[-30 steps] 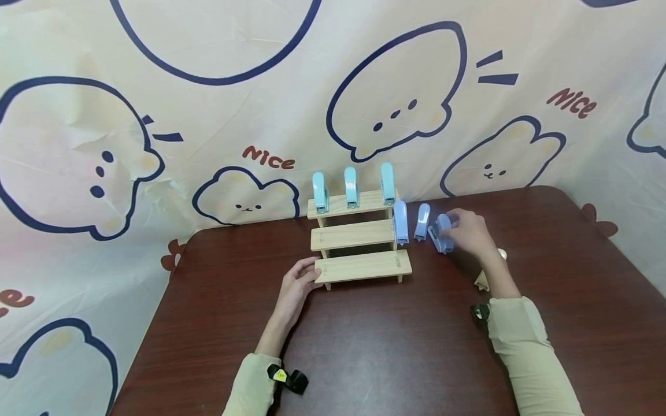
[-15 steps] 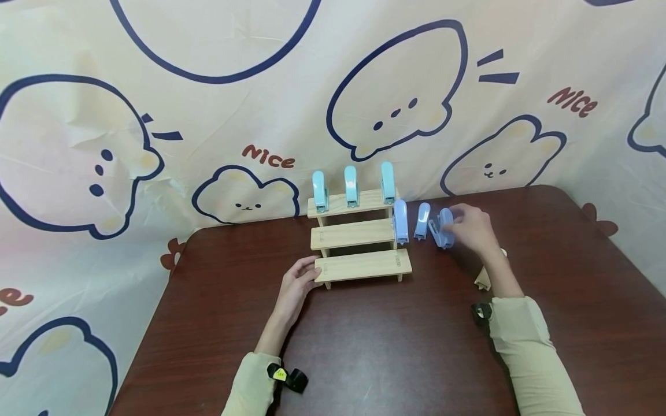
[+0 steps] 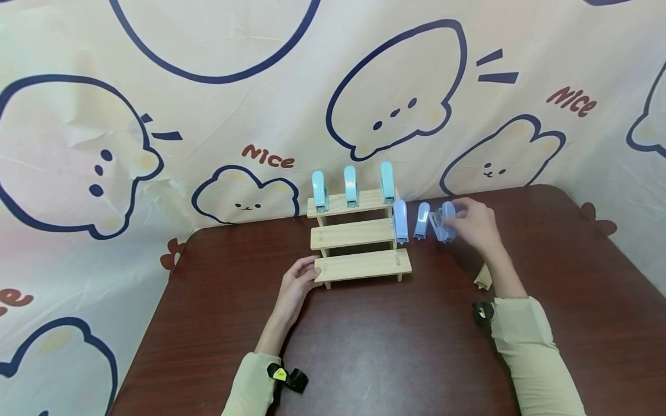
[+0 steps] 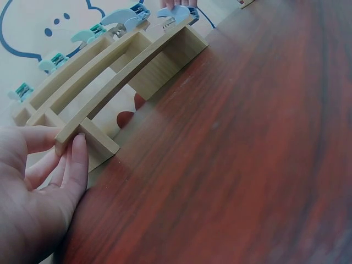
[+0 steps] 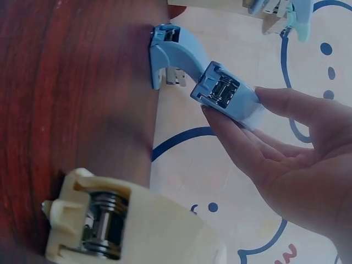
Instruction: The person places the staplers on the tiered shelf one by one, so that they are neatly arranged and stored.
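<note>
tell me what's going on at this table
A person's left hand grips the left end of the lowest tier of a wooden shelf. The right hand pinches a blue piece that looks like a small stapler. Three similar teal pieces stand on the top tier, two other blue pieces are nearer the shelf, and a cream piece sits on the table.

The left sleeve (image 3: 248,384) and right sleeve (image 3: 531,352) are pale green, long and softly creased. 2 small black wrist cameras sit near the cuffs: the left camera (image 3: 298,381) has 1 yellow label (image 3: 280,375) with dark markings; the right camera (image 3: 484,311) is also compact.
</note>
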Demonstrator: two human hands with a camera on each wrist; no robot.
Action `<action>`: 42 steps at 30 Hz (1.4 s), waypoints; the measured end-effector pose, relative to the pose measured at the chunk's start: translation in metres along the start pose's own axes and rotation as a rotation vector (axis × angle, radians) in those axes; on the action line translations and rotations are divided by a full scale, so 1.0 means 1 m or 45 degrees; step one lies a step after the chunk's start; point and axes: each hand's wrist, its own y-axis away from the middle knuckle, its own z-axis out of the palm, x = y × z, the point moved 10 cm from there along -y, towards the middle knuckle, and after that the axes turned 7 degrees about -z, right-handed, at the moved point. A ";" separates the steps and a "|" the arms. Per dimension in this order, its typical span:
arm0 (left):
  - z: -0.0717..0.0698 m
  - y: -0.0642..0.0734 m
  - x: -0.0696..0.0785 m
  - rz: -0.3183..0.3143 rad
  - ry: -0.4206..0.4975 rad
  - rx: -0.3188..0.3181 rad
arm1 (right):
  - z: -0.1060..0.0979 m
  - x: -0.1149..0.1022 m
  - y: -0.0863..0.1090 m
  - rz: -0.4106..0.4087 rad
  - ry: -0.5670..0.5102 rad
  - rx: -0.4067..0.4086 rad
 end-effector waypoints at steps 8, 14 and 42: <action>0.000 0.000 0.001 -0.002 -0.001 0.003 | -0.003 -0.007 0.002 0.004 -0.032 0.009; 0.001 0.000 0.000 -0.006 -0.008 0.005 | -0.008 -0.016 0.005 -0.024 -0.026 0.038; 0.000 -0.002 0.000 -0.009 -0.035 0.002 | -0.023 -0.055 0.019 -0.098 -0.104 0.122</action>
